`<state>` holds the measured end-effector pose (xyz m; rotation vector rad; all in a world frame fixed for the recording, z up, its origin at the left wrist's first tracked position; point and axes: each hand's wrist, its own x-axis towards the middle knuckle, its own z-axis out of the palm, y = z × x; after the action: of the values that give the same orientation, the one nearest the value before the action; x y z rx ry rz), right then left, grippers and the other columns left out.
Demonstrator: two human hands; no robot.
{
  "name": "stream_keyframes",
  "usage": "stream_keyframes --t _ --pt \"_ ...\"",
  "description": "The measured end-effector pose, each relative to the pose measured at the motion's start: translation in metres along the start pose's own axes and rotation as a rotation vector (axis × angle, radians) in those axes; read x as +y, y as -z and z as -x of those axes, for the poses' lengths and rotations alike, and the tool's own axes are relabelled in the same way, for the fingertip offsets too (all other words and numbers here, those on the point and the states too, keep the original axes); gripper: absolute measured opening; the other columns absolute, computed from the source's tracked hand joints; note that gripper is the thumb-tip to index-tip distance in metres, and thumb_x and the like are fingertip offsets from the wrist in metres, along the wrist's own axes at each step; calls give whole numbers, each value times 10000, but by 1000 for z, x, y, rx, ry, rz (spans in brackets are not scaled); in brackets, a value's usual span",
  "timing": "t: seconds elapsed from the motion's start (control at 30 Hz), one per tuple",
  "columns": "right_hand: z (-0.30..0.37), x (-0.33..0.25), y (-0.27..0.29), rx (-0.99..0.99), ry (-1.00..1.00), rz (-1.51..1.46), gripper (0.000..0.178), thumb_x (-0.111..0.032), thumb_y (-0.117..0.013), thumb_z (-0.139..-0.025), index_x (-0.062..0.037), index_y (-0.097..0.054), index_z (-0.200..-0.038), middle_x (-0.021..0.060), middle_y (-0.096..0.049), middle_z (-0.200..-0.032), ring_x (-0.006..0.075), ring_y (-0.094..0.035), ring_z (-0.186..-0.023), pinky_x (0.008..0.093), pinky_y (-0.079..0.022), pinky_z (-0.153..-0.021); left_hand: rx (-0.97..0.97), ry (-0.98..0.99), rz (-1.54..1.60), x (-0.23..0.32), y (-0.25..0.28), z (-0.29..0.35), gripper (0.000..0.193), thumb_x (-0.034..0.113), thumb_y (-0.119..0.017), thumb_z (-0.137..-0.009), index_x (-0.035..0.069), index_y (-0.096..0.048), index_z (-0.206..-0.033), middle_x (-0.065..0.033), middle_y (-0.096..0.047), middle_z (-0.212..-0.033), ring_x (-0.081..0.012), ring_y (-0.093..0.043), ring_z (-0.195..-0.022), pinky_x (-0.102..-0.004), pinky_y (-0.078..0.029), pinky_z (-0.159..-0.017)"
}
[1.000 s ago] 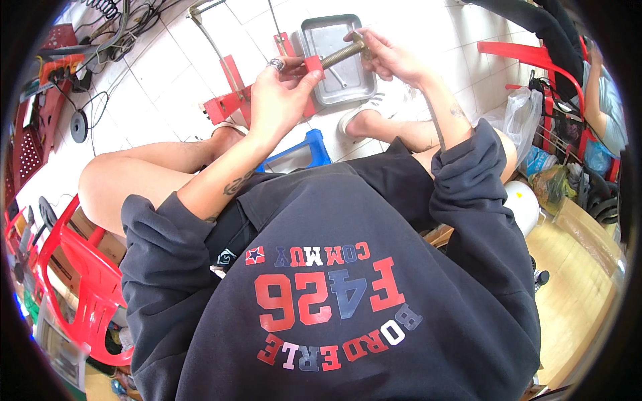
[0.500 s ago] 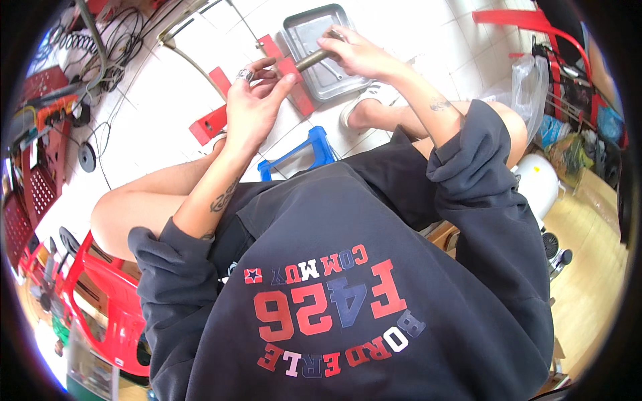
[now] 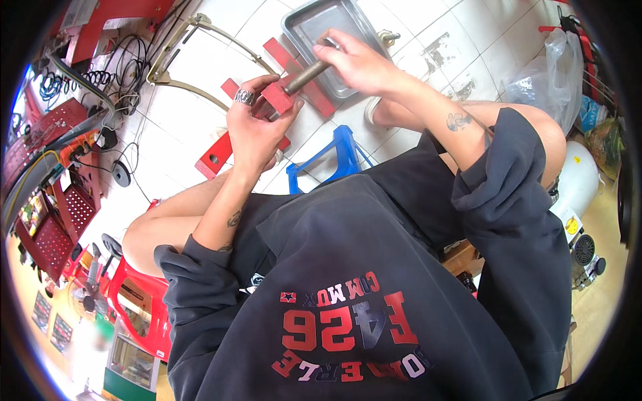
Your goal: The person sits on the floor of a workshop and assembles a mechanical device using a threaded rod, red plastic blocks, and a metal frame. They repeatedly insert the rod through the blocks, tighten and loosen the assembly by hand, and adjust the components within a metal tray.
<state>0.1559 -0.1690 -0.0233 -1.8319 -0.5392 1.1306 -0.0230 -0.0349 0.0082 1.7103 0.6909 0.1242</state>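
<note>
My left hand (image 3: 256,137), with a ring on one finger, has its thumb and fingers closed round a red metal block (image 3: 277,98). A dull metal rod (image 3: 307,75) runs from the block up to the right; whether it passes right through is partly hidden by my fingers. My right hand (image 3: 361,63) grips the rod's upper end. Behind the block, a red metal bar (image 3: 322,103) lies on the floor by the grey metal tray (image 3: 289,32). Below my left wrist is another red piece with a round hole (image 3: 215,160).
A bent metal tube frame (image 3: 158,75) lies at the far left of the hands, with black cables (image 3: 60,85) beyond. A blue plastic stool (image 3: 342,144) stands between my legs. To the right are a clear plastic bag (image 3: 565,73) and a white tank (image 3: 578,174).
The whole view has shifted, with most things appearing farther right. My left fingers have curled more tightly round the red block, and the rod looks steeper. My right hand stays on the rod.
</note>
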Motion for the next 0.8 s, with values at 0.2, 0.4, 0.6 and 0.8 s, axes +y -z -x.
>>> stream_keyframes --t 0.2,0.4,0.6,0.8 --pt "19 -35 3 -70 -108 -28 602 -537 -452 -1030 20 -530 -1244 173 -642 -1118 259 -616 -1043 369 -464 -920 65 -92 -62 -10 -3 -4 515 151 -864 -765 -4 -616 -1189 -111 -701 -1049 -176 -706 -933 -307 -568 -805" --pt "16 -38 20 -225 -143 -197 585 -567 -353 -1061 -44 -520 -1262 82 -590 -1102 181 -568 -937 337 -471 -816 35 -321 -274 3 1 -13 347 204 -807 -815 17 -701 -1087 -124 -734 -999 -211 -708 -867 -325 -549 -810" --pt "1 -38 40 -500 -23 -132 443 -445 -432 -1070 -144 -521 -1382 37 -587 -1096 164 -570 -907 340 -499 -727 -195 -52 -420 35 8 -31 379 263 -699 -889 -16 -711 -1145 -169 -734 -876 -280 -699 -779 -356 -532 -726" --pt "6 -26 44 -496 132 -188 674 -462 -556 -1013 -106 -344 -1545 118 -493 -1450 195 -537 -1276 384 -479 -1046 -274 -65 -463 40 4 -38 297 260 -687 -952 19 -734 -1119 -82 -610 -653 -128 -492 -576 -314 -421 -570"
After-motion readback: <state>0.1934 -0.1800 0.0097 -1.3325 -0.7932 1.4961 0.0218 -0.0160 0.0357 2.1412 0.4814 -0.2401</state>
